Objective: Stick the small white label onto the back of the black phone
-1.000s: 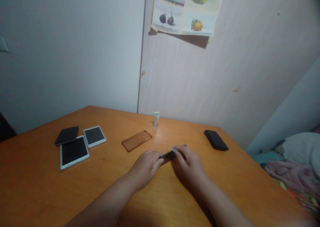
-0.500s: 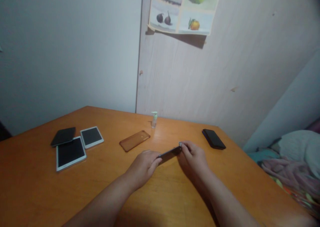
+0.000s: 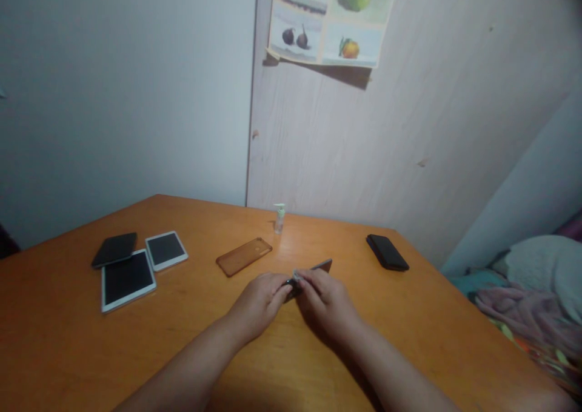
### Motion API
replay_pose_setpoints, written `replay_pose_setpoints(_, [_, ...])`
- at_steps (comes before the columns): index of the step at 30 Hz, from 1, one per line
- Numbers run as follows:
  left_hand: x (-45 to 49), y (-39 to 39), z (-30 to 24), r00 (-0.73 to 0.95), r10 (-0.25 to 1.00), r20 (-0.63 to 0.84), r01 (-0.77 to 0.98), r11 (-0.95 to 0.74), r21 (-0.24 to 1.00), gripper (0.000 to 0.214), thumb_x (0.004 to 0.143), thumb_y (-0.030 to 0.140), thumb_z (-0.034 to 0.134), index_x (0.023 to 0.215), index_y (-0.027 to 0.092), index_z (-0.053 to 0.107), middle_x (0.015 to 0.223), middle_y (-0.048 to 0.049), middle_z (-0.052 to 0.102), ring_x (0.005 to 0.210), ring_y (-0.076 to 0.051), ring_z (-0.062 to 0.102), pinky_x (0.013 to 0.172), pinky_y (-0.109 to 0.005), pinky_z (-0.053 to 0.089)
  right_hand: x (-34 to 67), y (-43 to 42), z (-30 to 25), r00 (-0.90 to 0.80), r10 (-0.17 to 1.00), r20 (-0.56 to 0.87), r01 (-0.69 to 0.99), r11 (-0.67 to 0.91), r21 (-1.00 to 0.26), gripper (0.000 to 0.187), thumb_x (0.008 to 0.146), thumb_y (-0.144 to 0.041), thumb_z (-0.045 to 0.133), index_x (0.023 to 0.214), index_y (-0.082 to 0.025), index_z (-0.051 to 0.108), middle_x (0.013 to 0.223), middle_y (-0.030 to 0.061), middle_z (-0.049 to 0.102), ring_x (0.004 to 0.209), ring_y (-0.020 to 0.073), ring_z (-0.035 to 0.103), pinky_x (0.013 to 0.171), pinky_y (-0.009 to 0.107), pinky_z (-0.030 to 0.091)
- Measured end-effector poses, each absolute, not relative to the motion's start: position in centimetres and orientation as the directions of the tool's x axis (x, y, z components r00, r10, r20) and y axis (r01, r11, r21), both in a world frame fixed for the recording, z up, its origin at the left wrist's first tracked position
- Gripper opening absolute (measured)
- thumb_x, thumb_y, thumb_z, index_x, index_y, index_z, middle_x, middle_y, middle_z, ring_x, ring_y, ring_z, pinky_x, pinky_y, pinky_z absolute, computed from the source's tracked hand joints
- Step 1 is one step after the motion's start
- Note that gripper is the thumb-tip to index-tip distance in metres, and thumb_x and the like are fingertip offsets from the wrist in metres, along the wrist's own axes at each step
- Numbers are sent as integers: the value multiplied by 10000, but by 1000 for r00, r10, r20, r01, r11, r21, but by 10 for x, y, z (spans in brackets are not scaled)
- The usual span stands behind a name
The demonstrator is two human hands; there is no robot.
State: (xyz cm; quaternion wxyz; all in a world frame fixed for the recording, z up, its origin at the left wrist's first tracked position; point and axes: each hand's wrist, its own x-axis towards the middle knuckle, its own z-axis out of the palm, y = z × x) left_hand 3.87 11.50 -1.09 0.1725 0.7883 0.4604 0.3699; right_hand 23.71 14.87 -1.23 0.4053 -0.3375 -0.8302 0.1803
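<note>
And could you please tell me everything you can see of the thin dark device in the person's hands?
The thin dark device is a flat, phone-like slab, seen nearly edge-on. It is held slanted over the table, its right end pointing away from the person. The left hand grips its left end; the right hand hides its middle, pinching a small whitish piece, perhaps cloth, apparently against it. Any markings cannot be told.

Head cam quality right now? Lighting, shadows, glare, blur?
Head view: dim light, distinct shadow below the fruit poster; head view: faint sheen on the table near the pump bottle; head view: soft detail, so the small pale item at the right hand, against the flat dark device, can't be identified; head view: top-right corner darkened.
</note>
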Motion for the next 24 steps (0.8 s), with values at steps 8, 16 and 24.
replay_pose_setpoints(8, [38,116,-10,291,876,385,656,-476,586,296,1010,330,419,947,185,668,875,-57,687,846,-210,619,743,-296,439,277,189,-19,-82,844,530,549,482,-683,252,955,-321,520,1039,-210,730,989,87,749,897,231,681,784,327,524])
replay_pose_setpoints(16, [38,116,-13,311,849,426,585,-525,619,239,1004,277,444,1049,218,671,1005,-45,717,948,-204,634,845,-301,443,238,146,-10,-463,706,536,439,708,-553,296,986,-288,487,1201,-256,687,1020,65,736,907,201,659,828,330,521])
replay_pose_setpoints(24, [37,117,-11,298,866,403,627,-495,601,276,1011,317,428,978,197,675,883,-45,689,845,-199,618,755,-289,438,260,169,-14,-222,801,556,545,575,-611,260,960,-297,504,1069,-227,730,1025,78,745,921,217,673,829,334,514])
